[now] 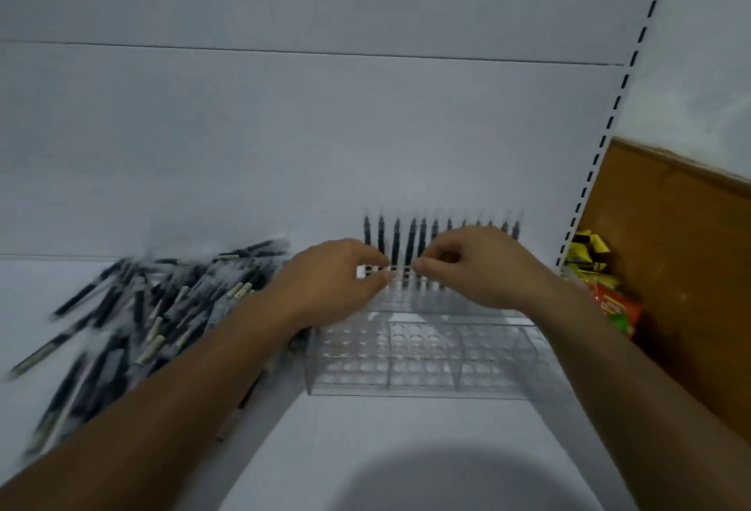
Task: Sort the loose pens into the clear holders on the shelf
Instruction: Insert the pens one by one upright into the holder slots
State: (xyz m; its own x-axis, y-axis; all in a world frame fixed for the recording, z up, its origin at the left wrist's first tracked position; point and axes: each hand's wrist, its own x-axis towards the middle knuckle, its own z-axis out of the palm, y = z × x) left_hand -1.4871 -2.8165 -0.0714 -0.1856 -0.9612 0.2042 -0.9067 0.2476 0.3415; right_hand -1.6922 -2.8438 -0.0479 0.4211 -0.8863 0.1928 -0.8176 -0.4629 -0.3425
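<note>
Seeing left hand [333,279] and right hand [479,267] meet at frame centre, over back row of clear holder [418,352] on white shelf [325,429]. Fingers [443,244] of both curled, tips pinching standing pens [396,242] near white bands; blur hides finer grip. Loose pens [134,319] heaped at left, just beside clear holder. Snack packets [601,279] at right, against brown board [670,267].

I see my left hand [337,279] and right hand [479,267] meeting over the back edge of the clear holder [406,382], each pinching the row of pens [396,238] standing upright there. The loose pens [162,307] lie heaped just left of the holder; bright snack packets [588,254] sit to its right.
</note>
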